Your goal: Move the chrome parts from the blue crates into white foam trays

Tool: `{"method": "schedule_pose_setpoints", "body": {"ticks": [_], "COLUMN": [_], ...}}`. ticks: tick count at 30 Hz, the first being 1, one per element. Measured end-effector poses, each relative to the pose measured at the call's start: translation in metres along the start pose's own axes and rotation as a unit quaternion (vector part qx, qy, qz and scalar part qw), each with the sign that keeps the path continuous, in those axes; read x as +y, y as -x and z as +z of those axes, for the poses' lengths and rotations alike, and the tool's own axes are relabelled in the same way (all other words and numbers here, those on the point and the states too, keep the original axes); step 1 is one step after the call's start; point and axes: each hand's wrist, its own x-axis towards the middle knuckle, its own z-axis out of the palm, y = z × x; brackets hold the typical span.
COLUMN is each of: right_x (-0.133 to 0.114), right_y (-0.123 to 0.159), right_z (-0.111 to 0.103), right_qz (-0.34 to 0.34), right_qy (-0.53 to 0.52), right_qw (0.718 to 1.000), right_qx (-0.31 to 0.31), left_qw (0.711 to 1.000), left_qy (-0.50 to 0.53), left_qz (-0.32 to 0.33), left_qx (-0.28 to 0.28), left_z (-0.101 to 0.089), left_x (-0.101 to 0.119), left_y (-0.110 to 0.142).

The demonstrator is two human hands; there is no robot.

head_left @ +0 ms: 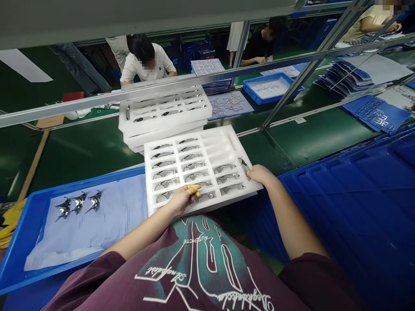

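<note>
A white foam tray point(197, 172) lies in front of me, with rows of shiny curved metal parts point(164, 164) set in its slots. Several slots in the third column hold no part. My left hand point(183, 201), with yellow finger cots, is over the near middle of the tray. Its fingers are curled together, and whatever may be between them is hidden. At the tray's right side, my right hand point(262, 174) pinches the near end of a shiny metal part point(244, 164) that sits in a lengthwise slot; a yellow cot shows on one finger.
To the left, a blue bin point(24, 220) holds pale liner sheets and three shiny metal pieces point(78, 202). More filled foam trays point(165, 123) are stacked behind. Metal frame bars point(292, 86) cross the bench. Blue bins point(353, 203) stand at right. Co-workers sit opposite.
</note>
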Motion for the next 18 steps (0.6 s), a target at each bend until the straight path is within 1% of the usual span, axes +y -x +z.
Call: {"method": "schedule_pose_setpoints", "body": {"ticks": [3,7,13,18], "right_x": [0.003,0.003,0.003,0.005], "right_y": [-0.002,-0.003,-0.003,0.002], "right_z": [0.003,0.006,0.009,0.014], "right_qz": [-0.004,0.004,0.020,0.023], "right_qy": [-0.016,-0.028,-0.056,-0.069], "right_qw": [1.000,0.999,0.997,0.995], "right_qx": [0.007,0.032,0.044,0.068], "left_qw": [1.000,1.000,1.000,1.000], "left_qy": [0.001,-0.005,-0.008,0.015], "left_qz": [-0.002,0.004,0.000,-0.011], "left_qx": [0.001,0.007,0.008,0.013], "left_z": [0.000,0.000,0.001,-0.001], "left_x": [0.000,0.002,0.003,0.007], "left_y": [-0.001,-0.003,-0.004,-0.003]}}
